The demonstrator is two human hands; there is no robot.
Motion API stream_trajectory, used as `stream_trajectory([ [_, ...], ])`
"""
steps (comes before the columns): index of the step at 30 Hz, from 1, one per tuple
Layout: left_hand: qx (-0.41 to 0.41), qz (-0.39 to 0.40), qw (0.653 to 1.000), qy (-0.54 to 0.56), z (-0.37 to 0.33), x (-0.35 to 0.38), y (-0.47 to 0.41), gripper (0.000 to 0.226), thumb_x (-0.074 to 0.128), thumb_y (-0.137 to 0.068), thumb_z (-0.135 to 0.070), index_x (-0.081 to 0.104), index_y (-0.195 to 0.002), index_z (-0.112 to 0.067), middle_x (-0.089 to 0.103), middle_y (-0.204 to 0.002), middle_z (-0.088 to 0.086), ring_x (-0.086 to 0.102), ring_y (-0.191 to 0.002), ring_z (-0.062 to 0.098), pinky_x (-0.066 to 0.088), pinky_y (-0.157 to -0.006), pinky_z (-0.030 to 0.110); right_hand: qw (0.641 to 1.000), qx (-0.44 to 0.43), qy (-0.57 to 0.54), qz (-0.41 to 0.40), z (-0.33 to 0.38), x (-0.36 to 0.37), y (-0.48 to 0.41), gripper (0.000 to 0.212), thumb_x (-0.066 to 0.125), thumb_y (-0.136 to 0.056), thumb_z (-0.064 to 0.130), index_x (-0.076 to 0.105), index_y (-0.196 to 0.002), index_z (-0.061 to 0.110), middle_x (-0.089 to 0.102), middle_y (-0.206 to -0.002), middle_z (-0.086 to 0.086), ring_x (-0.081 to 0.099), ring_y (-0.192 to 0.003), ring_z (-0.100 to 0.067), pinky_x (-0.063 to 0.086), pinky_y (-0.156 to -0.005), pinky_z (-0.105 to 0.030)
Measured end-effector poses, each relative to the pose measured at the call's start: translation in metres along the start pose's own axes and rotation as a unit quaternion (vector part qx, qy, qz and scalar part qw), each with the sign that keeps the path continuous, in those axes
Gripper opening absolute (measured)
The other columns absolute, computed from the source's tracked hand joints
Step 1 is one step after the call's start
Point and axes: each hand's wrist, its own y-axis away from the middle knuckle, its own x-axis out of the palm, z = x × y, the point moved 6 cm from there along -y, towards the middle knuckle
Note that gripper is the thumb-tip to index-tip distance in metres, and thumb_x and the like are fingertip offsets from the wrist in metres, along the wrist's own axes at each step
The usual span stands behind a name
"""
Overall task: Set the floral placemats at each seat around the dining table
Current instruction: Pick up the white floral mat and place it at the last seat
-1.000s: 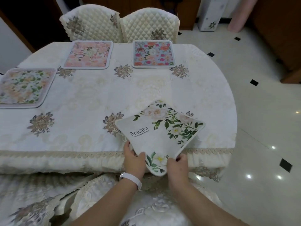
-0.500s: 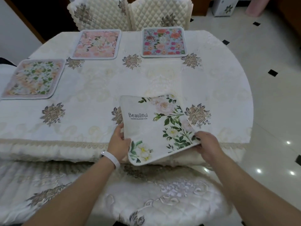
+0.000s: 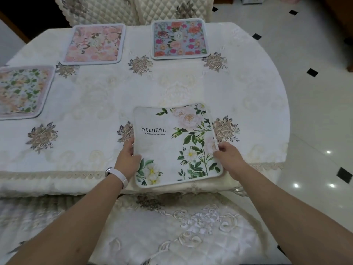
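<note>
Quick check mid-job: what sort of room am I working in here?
Most likely a home dining room: a cloth-covered table, quilted chairs at its far side, and floral placemats laid before them. The left hand and right hand hold the white placemat.

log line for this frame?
phase: placing white placemat | left hand: grips left edge | right hand: grips right edge | laid: pink mat, blue mat, left-end mat

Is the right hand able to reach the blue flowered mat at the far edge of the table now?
Probably not at once: the right hand grips the white mat, and the blue mat lies across the table. Nothing stands between them.
</note>
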Motion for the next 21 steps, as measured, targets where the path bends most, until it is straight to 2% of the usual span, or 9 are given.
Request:
stream_trajectory([
  [3,0.002,0.0,1.0,0.001,-0.001,0.012,-0.002,0.069,0.046,-0.083,0.009,0.045,-0.135,-0.037,0.07,-0.107,0.0,0.068,-0.084,0.026,0.057,-0.07,0.049,0.999,-0.014,0.004,-0.032,-0.006,-0.008,0.012,0.011,0.055,-0.093,0.008,0.06,-0.091,0.018,0.065,-0.09,-0.006,0.06,-0.075,-0.022,0.047,-0.065,-0.033],
  [6,0.014,-0.006,1.0,-0.008,-0.003,0.022,-0.003,0.063,0.044,-0.085,0.007,0.045,-0.135,-0.032,0.068,-0.108,0.0,0.066,-0.082,0.021,0.051,-0.058,0.032,0.998,-0.008,-0.004,-0.06,-0.019,-0.013,0.022,0.01,0.053,-0.095,0.007,0.06,-0.099,0.013,0.063,-0.087,-0.002,0.057,-0.067,-0.012,0.04,-0.054,-0.026],
  [9,0.009,-0.015,0.999,-0.027,0.002,0.028,-0.006,0.061,0.043,-0.086,0.005,0.045,-0.136,-0.031,0.069,-0.103,-0.002,0.064,-0.073,0.023,0.051,-0.059,0.035,0.997,-0.009,-0.009,-0.082,-0.027,-0.016,0.025,0.009,0.052,-0.096,0.009,0.06,-0.099,0.012,0.063,-0.086,-0.003,0.057,-0.065,-0.011,0.039,-0.051,-0.025],
  [12,-0.026,-0.016,0.998,-0.053,0.011,0.03,-0.01,0.066,0.043,-0.085,0.003,0.04,-0.142,-0.031,0.069,-0.109,0.003,0.064,-0.077,0.019,0.049,-0.056,0.029,0.995,-0.018,0.007,-0.093,-0.026,-0.02,0.025,0.007,0.053,-0.097,0.013,0.06,-0.099,0.013,0.063,-0.086,-0.001,0.059,-0.067,-0.012,0.042,-0.054,-0.027],
  [15,-0.023,-0.001,0.997,-0.072,0.013,0.031,-0.006,0.066,0.045,-0.086,0.003,0.038,-0.144,-0.027,0.065,-0.111,0.0,0.063,-0.09,0.019,0.048,-0.062,0.025,0.994,-0.014,0.03,-0.1,-0.027,-0.024,0.022,0.01,0.053,-0.096,0.015,0.06,-0.103,0.012,0.061,-0.083,0.002,0.056,-0.067,-0.01,0.039,-0.054,-0.027],
  [17,0.023,0.012,0.993,-0.115,0.012,0.031,-0.001,0.064,0.05,-0.086,0.002,0.038,-0.144,-0.022,0.063,-0.114,0.004,0.061,-0.094,0.02,0.051,-0.068,0.027,0.994,-0.008,0.06,-0.087,-0.028,-0.026,0.018,0.012,0.052,-0.096,0.016,0.059,-0.106,0.013,0.062,-0.087,0.002,0.056,-0.07,-0.01,0.04,-0.056,-0.028],
  [19,0.072,0.023,0.973,-0.217,0.015,0.028,0.003,0.067,0.058,-0.086,-0.008,0.032,-0.147,-0.02,0.055,-0.126,0.009,0.058,-0.106,0.027,0.053,-0.083,0.037,0.991,-0.006,0.117,-0.059,-0.026,-0.027,0.014,0.014,0.052,-0.096,0.018,0.054,-0.11,0.014,0.061,-0.091,0.001,0.057,-0.072,-0.011,0.042,-0.058,-0.029],
  [21,0.103,0.038,0.939,-0.325,0.022,0.026,0.009,0.071,0.063,-0.086,-0.02,0.03,-0.148,-0.019,0.045,-0.138,0.011,0.048,-0.12,0.03,0.045,-0.098,0.043,0.979,-0.02,0.201,-0.036,-0.024,-0.028,0.014,0.02,0.054,-0.095,0.02,0.049,-0.113,0.016,0.059,-0.094,0.001,0.059,-0.075,-0.014,0.045,-0.061,-0.031],
])
